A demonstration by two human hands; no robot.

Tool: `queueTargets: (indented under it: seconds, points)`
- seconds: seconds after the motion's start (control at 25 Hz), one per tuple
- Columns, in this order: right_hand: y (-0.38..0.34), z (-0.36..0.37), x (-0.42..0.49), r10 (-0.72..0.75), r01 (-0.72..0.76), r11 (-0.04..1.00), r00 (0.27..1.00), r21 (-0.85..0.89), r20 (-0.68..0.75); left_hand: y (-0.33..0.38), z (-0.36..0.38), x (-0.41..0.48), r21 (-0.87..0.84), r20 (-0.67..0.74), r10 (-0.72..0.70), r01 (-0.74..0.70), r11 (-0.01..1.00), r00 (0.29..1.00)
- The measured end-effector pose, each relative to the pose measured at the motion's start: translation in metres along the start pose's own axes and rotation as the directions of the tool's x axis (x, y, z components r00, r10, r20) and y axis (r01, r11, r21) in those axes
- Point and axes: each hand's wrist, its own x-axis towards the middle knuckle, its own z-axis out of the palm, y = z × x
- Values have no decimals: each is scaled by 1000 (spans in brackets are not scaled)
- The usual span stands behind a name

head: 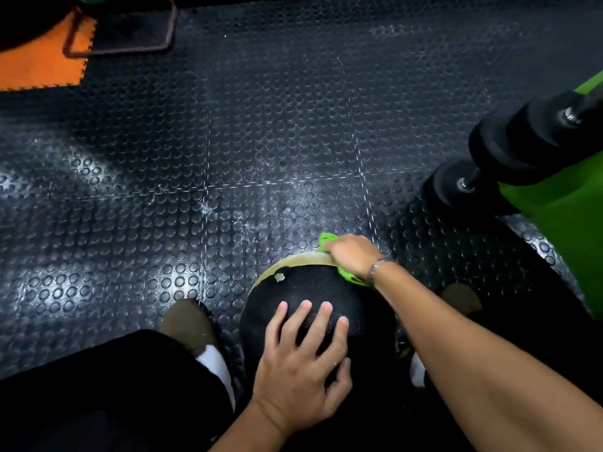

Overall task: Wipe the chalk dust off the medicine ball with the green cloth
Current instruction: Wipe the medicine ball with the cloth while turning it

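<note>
In the head view, the right hand (354, 256) clamps the cloth (327, 240) against the far side of the ball (313, 288), green showing past its fingertips and under its wrist. Nearer than that grip, the left hand (301, 363) lies spread flat on the ball's top.

Gym, black studded rubber floor tiles (261, 109), foam-padded green exercise machine (538, 141)
</note>
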Motion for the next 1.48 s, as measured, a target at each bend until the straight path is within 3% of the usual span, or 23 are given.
queueTargets:
  seconds: [0.08, 0.16, 0.24, 0.32, 0.36, 0.44, 0.52, 0.76, 0.92, 1.04, 1.12, 1.2, 1.28, 1.32, 1.4, 1.48]
  points:
    - [-25, 6, -23, -362, 337, 914, 928, -227, -82, 4, 0, -1, 21, -4, -21, 22, 1000, 1000]
    - [-9, 12, -63, -507, 470, 859, 836, -204, -209, 5, 2, -2, 30, -11, -16, 16, 999, 1000]
    - [26, 9, -66, -338, 341, 939, 905, -37, -258, 7, 4, -5, 16, -7, 24, -24, 1000, 1000]
    - [29, -4, -31, -19, 25, 996, 997, 83, -75, 11, 3, -7, 6, 15, 65, -65, 998, 998]
    - [17, -8, -11, 31, -32, 999, 999, 34, 29, 12, 3, -6, 5, 26, 69, -69, 998, 997]
    - [-15, -5, 13, -53, 68, 988, 993, -135, 106, 9, -4, 0, -13, 52, 43, -42, 999, 998]
    - [-35, 0, 19, -158, 170, 964, 985, -206, 74, -5, -14, 17, -59, 65, 2, 2, 998, 998]
    - [-23, -11, 2, -206, 208, 974, 978, -89, 23, -35, -15, 46, -226, 98, -7, 29, 974, 995]
    - [6, -3, -30, -482, 486, 874, 867, 4, -130, -27, -12, 44, -265, 66, 10, 8, 964, 998]
    - [-15, -8, -11, -332, 330, 942, 943, -55, -24, -20, -13, 41, -248, 82, 30, -8, 969, 996]
    - [-56, -1, 5, -210, 235, 912, 972, -336, 109, -19, -13, 39, -225, 108, 37, -12, 974, 993]
    - [-76, 14, 3, -386, 439, 774, 898, -455, 209, -23, -13, 39, -228, 118, 32, -5, 974, 993]
    - [-64, 13, -16, -586, 615, 725, 787, -311, 193, -24, -13, 39, -229, 91, 16, 5, 973, 996]
    - [-48, 6, -17, -604, 629, 748, 777, -211, 178, -23, -13, 38, -221, 77, 13, 4, 975, 997]
    - [-32, -9, -3, -424, 445, 886, 891, -129, 164, -18, -13, 40, -219, 62, 41, -27, 975, 997]
    - [-47, -8, 23, -175, 247, 941, 940, -231, 293, -18, -11, 40, -224, 81, 80, -60, 973, 994]
